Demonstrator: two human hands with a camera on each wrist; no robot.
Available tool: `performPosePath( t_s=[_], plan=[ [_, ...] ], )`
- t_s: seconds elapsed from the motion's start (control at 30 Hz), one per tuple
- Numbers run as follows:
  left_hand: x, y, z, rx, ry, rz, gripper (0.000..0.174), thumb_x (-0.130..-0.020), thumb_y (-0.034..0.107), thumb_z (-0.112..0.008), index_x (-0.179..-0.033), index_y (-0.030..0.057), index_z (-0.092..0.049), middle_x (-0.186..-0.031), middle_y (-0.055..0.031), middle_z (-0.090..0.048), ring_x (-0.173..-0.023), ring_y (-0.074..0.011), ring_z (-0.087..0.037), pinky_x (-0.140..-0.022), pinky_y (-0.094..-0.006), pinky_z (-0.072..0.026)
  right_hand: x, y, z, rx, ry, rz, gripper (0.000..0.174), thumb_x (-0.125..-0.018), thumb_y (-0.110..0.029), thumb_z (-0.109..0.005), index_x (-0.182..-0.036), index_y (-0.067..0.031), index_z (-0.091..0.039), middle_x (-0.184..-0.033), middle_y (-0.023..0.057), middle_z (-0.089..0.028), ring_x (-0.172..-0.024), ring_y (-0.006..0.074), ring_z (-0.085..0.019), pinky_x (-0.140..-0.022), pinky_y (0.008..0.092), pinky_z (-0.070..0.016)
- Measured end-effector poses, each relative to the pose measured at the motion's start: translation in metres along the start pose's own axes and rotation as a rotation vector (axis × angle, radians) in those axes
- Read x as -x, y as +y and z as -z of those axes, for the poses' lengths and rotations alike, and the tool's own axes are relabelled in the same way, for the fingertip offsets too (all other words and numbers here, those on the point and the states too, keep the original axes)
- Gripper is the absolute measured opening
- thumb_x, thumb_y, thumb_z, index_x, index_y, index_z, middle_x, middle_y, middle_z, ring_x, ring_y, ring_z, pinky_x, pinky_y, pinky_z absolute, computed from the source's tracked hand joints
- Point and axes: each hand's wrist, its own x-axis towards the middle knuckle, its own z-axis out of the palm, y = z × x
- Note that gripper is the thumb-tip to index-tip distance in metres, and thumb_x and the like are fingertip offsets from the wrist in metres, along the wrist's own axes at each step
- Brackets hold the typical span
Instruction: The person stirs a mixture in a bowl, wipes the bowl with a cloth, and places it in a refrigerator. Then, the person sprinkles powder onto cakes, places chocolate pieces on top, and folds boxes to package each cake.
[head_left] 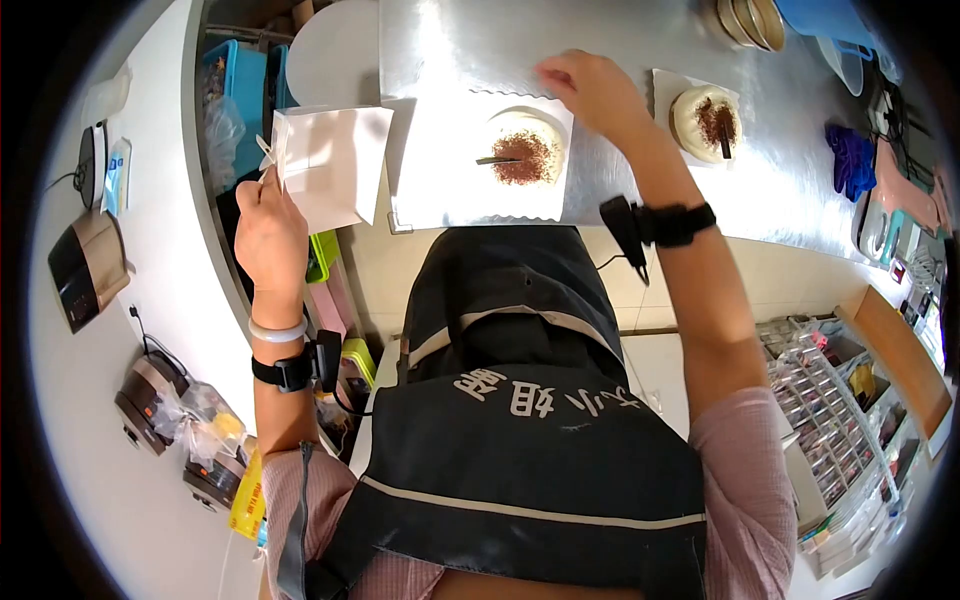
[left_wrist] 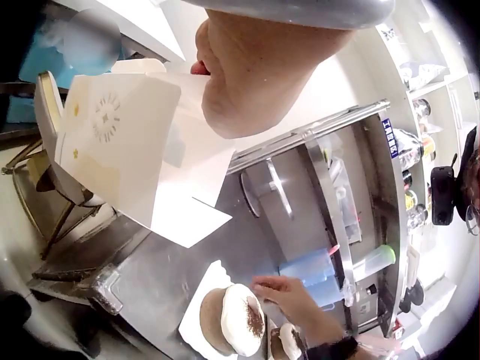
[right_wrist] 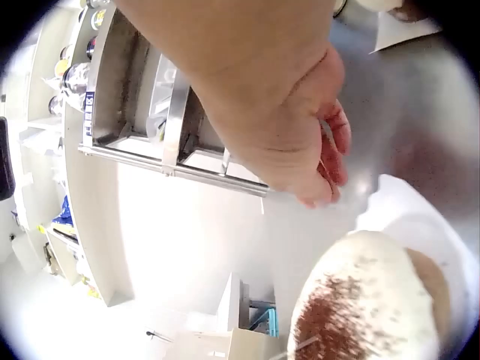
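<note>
In the head view my left hand point(head_left: 271, 232) grips the near left edge of a white cardboard box point(head_left: 340, 175), its top open, off the table's left end. The left wrist view shows the box's printed side and loose flaps. A round cream-topped cake point(head_left: 540, 130) dusted with brown powder sits on a white scalloped board point(head_left: 440, 170), with a dark strip on top. Just beyond its right side my right hand point(head_left: 598, 95) hovers over the table, fingers loosely bent and holding nothing. In the right wrist view it is beside the cake point(right_wrist: 367, 277).
A second powdered cake point(head_left: 690, 125) stands on the steel table point(head_left: 620, 200) to the right. Round tins point(head_left: 750, 22) and a blue container point(head_left: 825, 20) are at the back right. Left of the table are a white round board point(head_left: 335, 55) and a blue bin point(head_left: 243, 100).
</note>
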Motion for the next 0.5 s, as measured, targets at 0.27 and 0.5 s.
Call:
performPosePath(
  t_s=[0.27, 0.5],
  plan=[
    [0.009, -0.002, 0.003, 0.029, -0.058, 0.121, 0.022, -0.088, 0.013, -0.054, -0.107, 0.0098, -0.064, -0.083, -0.0087, -0.054, -0.066, -0.0263, -0.058, -0.058, -0.0348, -0.0495, -0.074, -0.038, -0.005, 0.088, -0.725, 0.199, 0.021, -0.073, -0.016, -0.069, -0.091, -0.0057, -0.067, -0.086, 0.0078, -0.067, -0.075, 0.0213, -0.063, -0.067, 0.0326, -0.0487],
    [0.020, -0.011, 0.002, 0.063, -0.002, 0.062, 0.026, -0.083, 0.008, -0.057, -0.109, 0.0066, -0.062, -0.081, -0.0078, -0.048, -0.056, -0.0237, -0.056, -0.049, -0.0315, -0.0483, -0.097, -0.050, -0.016, 0.216, -0.957, 0.253, 0.015, -0.070, -0.013, -0.069, -0.082, -0.0049, -0.067, -0.077, 0.0065, -0.066, -0.070, 0.0211, -0.063, -0.062, 0.0332, -0.0479]
  ],
)
